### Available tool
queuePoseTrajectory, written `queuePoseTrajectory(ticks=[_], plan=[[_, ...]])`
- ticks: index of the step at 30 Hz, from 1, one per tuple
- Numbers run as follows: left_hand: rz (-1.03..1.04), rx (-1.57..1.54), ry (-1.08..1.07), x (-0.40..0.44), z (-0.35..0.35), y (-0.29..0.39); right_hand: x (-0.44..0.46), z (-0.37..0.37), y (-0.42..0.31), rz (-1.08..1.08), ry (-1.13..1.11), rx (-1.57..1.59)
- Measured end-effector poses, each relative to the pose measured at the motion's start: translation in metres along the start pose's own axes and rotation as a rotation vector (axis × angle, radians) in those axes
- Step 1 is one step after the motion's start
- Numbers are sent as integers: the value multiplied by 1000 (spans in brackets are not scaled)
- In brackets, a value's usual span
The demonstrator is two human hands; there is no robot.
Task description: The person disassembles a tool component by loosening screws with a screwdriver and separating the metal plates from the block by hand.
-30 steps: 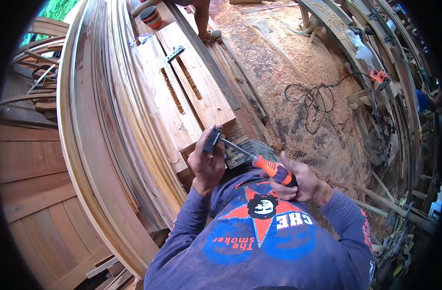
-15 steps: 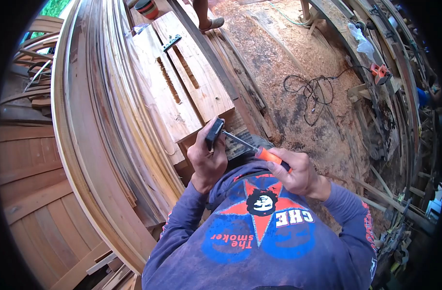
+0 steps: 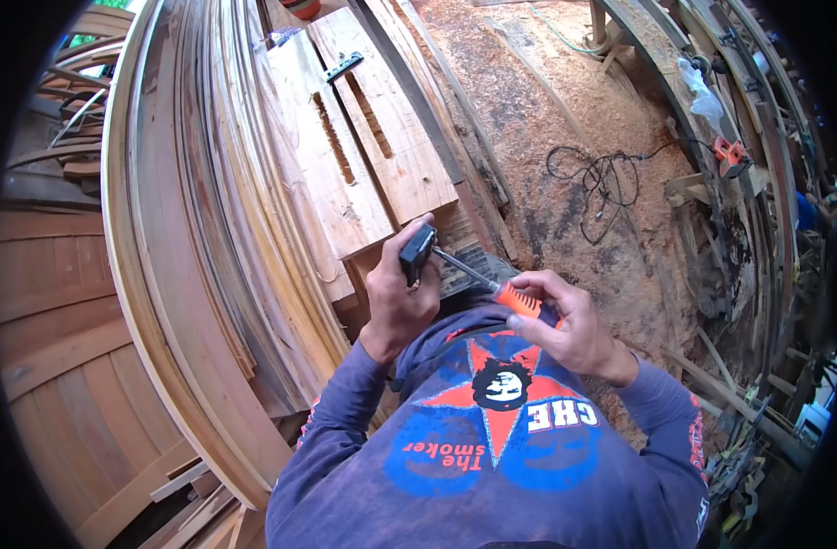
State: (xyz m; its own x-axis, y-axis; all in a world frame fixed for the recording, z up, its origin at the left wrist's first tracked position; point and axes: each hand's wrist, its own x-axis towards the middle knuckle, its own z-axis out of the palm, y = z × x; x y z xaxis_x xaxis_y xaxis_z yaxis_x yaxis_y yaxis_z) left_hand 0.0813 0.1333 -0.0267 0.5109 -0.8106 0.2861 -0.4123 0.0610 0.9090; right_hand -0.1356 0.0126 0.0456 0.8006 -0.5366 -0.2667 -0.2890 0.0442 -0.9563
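My left hand [image 3: 398,302] is closed round a small black rectangular block [image 3: 418,252], held upright in front of my body; its exact kind I cannot make out. A screwdriver [image 3: 517,299] with an orange handle rests in my right hand [image 3: 578,334], gripped between thumb and fingers. Its metal shaft points up and left, and the tip meets the side of the black block. Just beyond my hands lie two pale timbers, a left one [image 3: 295,101] and a right one [image 3: 416,178], each with a long slot cut in it. A dark metal fitting [image 3: 344,67] lies across them.
Long stacked boards [image 3: 176,183] run along the left, beside wooden panels [image 3: 80,384]. Sawdust covers the floor [image 3: 528,119] at right, where a black cable [image 3: 601,188] lies coiled near an orange tool [image 3: 731,157]. An orange container [image 3: 301,8] stands at the top.
The view has shifted slightly, so the timbers sit higher and further right. The right hand's fingers have loosened and shifted on the screwdriver handle. Another person's foot has left the view.
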Motion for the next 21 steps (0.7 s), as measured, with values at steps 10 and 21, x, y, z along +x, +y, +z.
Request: queuePoseTrajectory(ticks=[10, 21], plan=[[-35, -121, 95, 0, -8, 23, 3, -6, -29, -634, 21, -682], [23, -8, 84, 6, -19, 39, 3, -8, -46, -370, -11, -325]])
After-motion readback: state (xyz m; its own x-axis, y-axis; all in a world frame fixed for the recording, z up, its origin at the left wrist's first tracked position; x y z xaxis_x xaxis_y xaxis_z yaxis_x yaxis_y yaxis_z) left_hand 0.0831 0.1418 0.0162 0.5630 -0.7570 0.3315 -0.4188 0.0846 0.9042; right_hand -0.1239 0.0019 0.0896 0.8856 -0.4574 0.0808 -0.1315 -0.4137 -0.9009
